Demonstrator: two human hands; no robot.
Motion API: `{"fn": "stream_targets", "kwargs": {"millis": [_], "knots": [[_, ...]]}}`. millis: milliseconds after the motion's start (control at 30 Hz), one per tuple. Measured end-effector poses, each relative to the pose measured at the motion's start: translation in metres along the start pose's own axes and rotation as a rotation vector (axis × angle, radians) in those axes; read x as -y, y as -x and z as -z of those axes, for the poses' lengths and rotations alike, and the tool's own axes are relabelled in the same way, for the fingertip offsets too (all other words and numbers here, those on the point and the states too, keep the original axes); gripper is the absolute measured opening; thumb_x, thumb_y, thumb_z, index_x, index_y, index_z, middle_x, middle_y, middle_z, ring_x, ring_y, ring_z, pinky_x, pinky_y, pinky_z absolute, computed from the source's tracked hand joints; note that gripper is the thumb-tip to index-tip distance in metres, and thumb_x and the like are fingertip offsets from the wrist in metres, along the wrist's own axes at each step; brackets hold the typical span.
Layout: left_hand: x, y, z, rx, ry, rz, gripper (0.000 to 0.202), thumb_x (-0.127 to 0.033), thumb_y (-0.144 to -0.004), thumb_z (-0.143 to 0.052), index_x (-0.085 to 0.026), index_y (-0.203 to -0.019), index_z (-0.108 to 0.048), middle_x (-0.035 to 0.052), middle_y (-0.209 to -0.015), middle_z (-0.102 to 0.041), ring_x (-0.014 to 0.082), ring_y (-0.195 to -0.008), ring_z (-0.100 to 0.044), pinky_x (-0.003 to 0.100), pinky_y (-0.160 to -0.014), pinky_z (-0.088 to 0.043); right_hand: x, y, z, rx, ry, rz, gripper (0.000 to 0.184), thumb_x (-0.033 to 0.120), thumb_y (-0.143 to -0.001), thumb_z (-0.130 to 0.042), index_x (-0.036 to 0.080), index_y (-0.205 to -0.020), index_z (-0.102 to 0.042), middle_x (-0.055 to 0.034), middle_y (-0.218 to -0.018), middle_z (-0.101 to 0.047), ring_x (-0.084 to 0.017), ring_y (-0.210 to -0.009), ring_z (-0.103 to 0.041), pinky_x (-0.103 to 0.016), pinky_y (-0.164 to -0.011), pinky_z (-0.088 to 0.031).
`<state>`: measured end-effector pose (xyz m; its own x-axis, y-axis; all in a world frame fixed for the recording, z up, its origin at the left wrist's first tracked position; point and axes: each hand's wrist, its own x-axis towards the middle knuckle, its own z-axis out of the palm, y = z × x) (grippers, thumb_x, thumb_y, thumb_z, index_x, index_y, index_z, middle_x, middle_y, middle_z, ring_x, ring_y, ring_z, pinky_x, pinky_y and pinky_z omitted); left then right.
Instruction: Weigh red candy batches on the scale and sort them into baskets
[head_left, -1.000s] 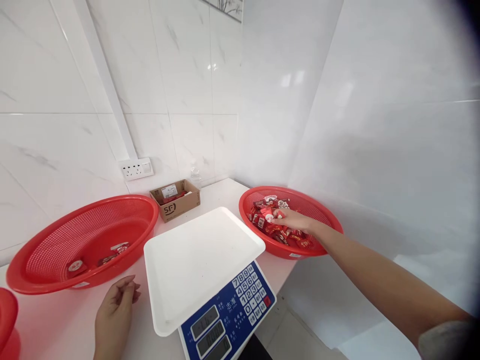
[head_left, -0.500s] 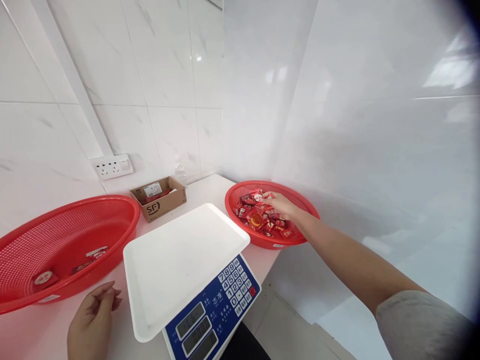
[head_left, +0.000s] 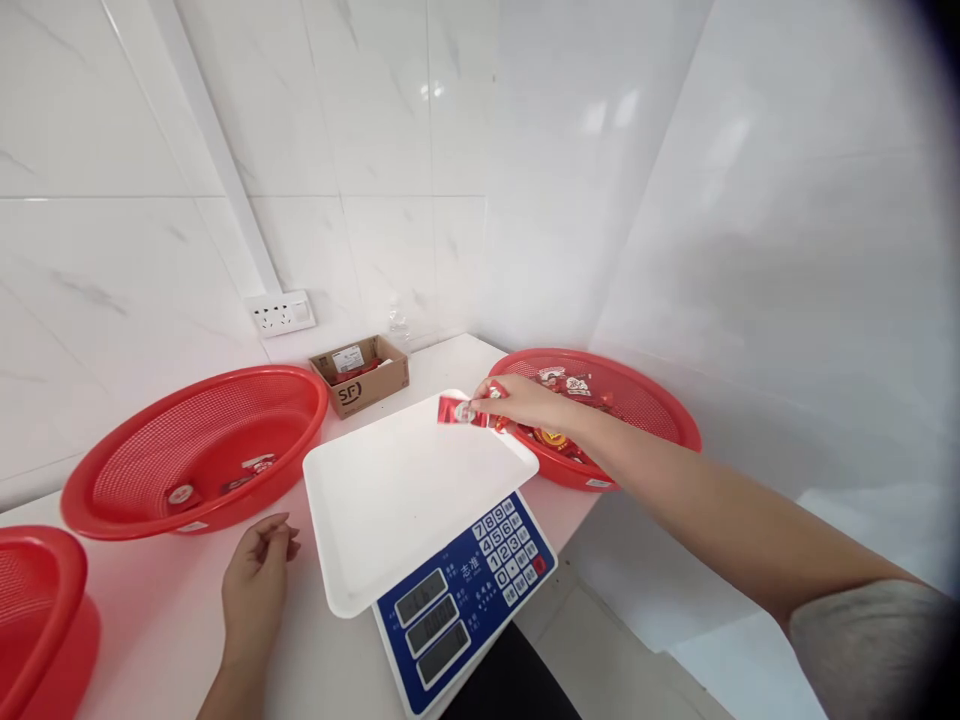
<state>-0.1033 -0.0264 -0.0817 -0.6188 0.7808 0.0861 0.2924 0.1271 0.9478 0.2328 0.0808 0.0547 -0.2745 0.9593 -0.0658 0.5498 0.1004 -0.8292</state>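
Note:
My right hand (head_left: 517, 400) pinches small red wrapped packets (head_left: 454, 411) with pale round labels. It is above the back right corner of the scale's white tray (head_left: 397, 500), at the near rim of the right red basket (head_left: 679, 425). More red packets (head_left: 555, 438) lie in that basket, partly hidden by my hand and forearm. Left of the scale, my left hand (head_left: 256, 575) rests low over the table, its fingers curled together with nothing visible in them. The scale's blue panel (head_left: 472, 590) has a keypad and displays.
A second red basket (head_left: 97, 505) on the left holds a few packets (head_left: 181, 494). Part of another red basket (head_left: 45, 610) shows at the lower left. A small cardboard box (head_left: 375, 388) stands behind the scale, below a wall socket (head_left: 281, 314).
My right hand has come out of the right basket, moving left to the tray with red packets. The view has shifted left, bringing another basket into sight. My left hand stays curled.

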Motion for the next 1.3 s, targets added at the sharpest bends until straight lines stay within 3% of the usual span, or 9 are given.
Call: {"fn": "stream_targets", "kwargs": {"millis": [200,333,533,733,867,1000,1100,1300], "knots": [[0.001,0.0,0.0,0.01,0.047,-0.013,0.031,-0.042,-0.071,-0.055,-0.02,-0.092,-0.06,0.0016,-0.081,-0.062,0.0172,-0.066,-0.06,0.035,-0.07,-0.05,0.008,-0.013,-0.035,0.154,0.098,0.092,0.016,0.032,-0.077,-0.062,0.02,-0.087,-0.058,-0.0015,-0.081,-0.061,-0.011,-0.063,-0.059,-0.021,-0.05,-0.049],[0.004,-0.001,0.0,0.014,0.073,-0.019,0.032,-0.042,-0.072,-0.055,-0.019,-0.093,-0.061,0.0021,-0.08,-0.061,0.0174,-0.067,-0.059,0.035,-0.069,-0.05,0.007,-0.015,-0.04,0.185,0.193,0.117,0.029,0.033,-0.072,-0.067,0.02,-0.097,-0.059,-0.0039,-0.094,-0.062,-0.008,-0.055,-0.057,-0.022,-0.05,-0.048],[0.004,-0.002,0.002,-0.001,0.069,-0.012,0.031,-0.041,-0.074,-0.054,-0.019,-0.095,-0.061,0.002,-0.081,-0.061,0.0163,-0.067,-0.059,0.034,-0.07,-0.051,0.011,-0.013,-0.04,0.239,0.225,0.122,0.049,0.04,-0.071,-0.069,0.024,-0.115,-0.055,-0.0076,-0.12,-0.057,-0.007,-0.059,-0.059,-0.023,-0.057,-0.051],[0.001,0.0,0.002,0.005,0.066,-0.013,0.029,-0.04,-0.074,-0.054,-0.019,-0.094,-0.061,0.0019,-0.08,-0.061,0.0164,-0.066,-0.059,0.034,-0.07,-0.051,0.016,-0.012,-0.043,0.213,0.285,0.134,0.037,0.027,-0.077,-0.06,0.02,-0.114,-0.056,-0.0088,-0.116,-0.06,-0.013,-0.071,-0.063,-0.025,-0.061,-0.051],[0.0,0.0,0.003,0.008,0.068,-0.01,0.029,-0.04,-0.075,-0.053,-0.02,-0.094,-0.06,0.0015,-0.08,-0.061,0.0162,-0.066,-0.059,0.034,-0.07,-0.051,0.018,-0.01,-0.048,0.189,0.387,0.165,0.036,0.024,-0.078,-0.058,0.022,-0.114,-0.058,-0.0085,-0.117,-0.061,-0.019,-0.086,-0.062,-0.032,-0.076,-0.049],[0.0,0.001,0.003,0.012,0.071,-0.006,0.027,-0.039,-0.075,-0.053,-0.02,-0.093,-0.06,0.0014,-0.081,-0.06,0.016,-0.067,-0.059,0.033,-0.07,-0.05,0.017,-0.009,-0.056,0.256,0.483,0.215,0.035,0.022,-0.076,-0.06,0.022,-0.111,-0.062,-0.0089,-0.117,-0.061,-0.025,-0.102,-0.058,-0.037,-0.088,-0.043],[-0.001,0.001,0.003,0.013,0.077,-0.005,0.028,-0.04,-0.075,-0.053,-0.02,-0.093,-0.06,0.0011,-0.081,-0.06,0.0157,-0.066,-0.059,0.033,-0.069,-0.051,0.02,-0.006,-0.06,0.321,0.513,0.236,0.032,0.02,-0.075,-0.059,0.023,-0.106,-0.065,-0.0063,-0.113,-0.064,-0.024,-0.101,-0.059,-0.034,-0.085,-0.045],[-0.003,0.002,0.001,0.011,0.084,-0.006,0.027,-0.038,-0.073,-0.053,-0.02,-0.091,-0.06,0.001,-0.079,-0.06,0.0156,-0.065,-0.059,0.033,-0.069,-0.05,0.033,0.002,-0.059,0.298,0.5,0.263,0.034,0.018,-0.08,-0.051,0.022,-0.113,-0.06,-0.0066,-0.12,-0.061,-0.021,-0.106,-0.057,-0.031,-0.087,-0.044]]}}
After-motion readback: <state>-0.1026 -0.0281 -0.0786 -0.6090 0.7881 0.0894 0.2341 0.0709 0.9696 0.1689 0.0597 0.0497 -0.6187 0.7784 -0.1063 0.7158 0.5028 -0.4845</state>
